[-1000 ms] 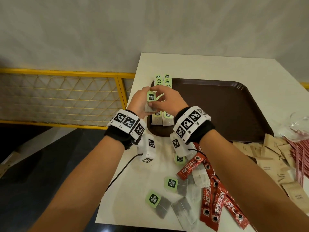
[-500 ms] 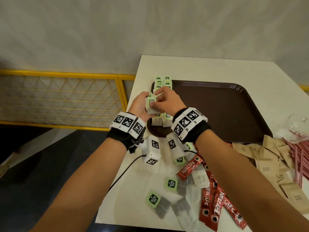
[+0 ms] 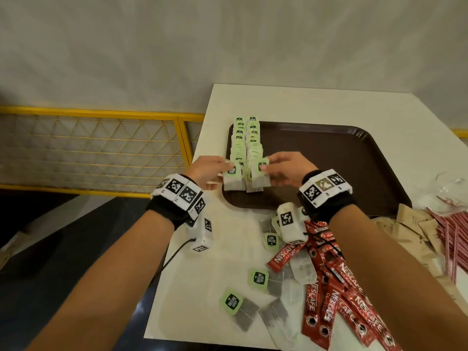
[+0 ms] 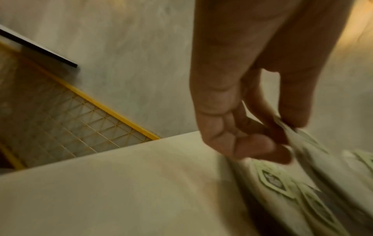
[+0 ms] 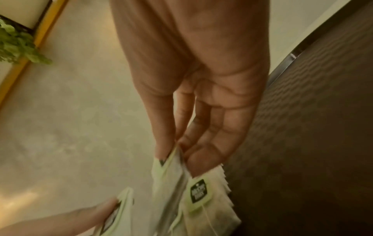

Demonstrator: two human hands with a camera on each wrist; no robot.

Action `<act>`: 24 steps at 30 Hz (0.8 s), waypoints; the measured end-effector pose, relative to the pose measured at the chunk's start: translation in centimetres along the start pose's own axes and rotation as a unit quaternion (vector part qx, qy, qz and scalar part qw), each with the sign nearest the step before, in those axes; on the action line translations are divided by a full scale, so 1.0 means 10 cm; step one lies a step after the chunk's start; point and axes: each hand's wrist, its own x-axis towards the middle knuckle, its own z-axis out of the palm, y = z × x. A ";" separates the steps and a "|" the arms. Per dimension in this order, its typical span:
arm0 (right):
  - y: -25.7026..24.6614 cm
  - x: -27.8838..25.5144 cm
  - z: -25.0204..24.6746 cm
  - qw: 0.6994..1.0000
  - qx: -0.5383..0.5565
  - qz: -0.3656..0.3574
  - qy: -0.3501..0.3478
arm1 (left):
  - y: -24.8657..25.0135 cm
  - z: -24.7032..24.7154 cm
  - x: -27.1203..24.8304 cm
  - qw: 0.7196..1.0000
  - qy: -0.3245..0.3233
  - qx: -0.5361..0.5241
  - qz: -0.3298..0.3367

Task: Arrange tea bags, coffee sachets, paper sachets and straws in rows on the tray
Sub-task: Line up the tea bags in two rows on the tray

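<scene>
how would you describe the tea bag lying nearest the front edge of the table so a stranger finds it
Start at the white table and the brown tray, then come toward the near edge. Left of the red coffee sachets lie loose tea bags; yours is the tea bag farthest left, its green tag pointing left.

**Pale wall, yellow railing, dark floor**

A pale, mottled wall (image 3: 228,46) is seen beyond the grip, filling the upper part of the head view. To the left of the grip, a yellow-framed railing (image 3: 101,148) with a thin diamond-patterned mesh is set against that wall; the same railing is shown in the left wrist view. Below the grip, a white table (image 3: 304,102) with a square far corner is placed against the wall. A dark floor (image 3: 63,249) is seen low on the left. Green foliage (image 5: 18,46) is glimpsed in the right wrist view. Warm, dim light is cast throughout.
</scene>
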 end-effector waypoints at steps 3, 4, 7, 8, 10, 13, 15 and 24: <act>0.07 0.03 0.05 0.995 -0.082 0.046 -0.027 | -0.01 0.07 0.01 0.996 -0.030 0.087 0.007; 0.09 0.05 0.08 0.993 -0.105 0.047 -0.019 | -0.01 0.10 0.03 0.993 -0.028 0.109 0.025; 0.10 0.12 0.15 0.992 -0.118 0.054 0.007 | -0.01 0.14 0.09 0.984 -0.007 0.163 0.072; 0.10 0.15 0.16 0.991 -0.119 0.061 0.015 | -0.01 0.14 0.11 0.981 0.005 0.177 0.082; 0.10 0.18 0.17 0.989 -0.129 0.071 0.028 | -0.01 0.14 0.14 0.975 0.032 0.195 0.100; 0.12 0.20 0.18 0.985 -0.150 0.072 0.046 | -0.03 0.16 0.16 0.965 0.067 0.215 0.134; 0.14 0.20 0.18 0.982 -0.167 0.069 0.056 | -0.05 0.15 0.14 0.950 0.085 0.252 0.166; 0.19 0.10 0.23 0.967 -0.248 0.052 0.019 | -0.12 0.19 0.09 0.873 -0.018 0.450 0.188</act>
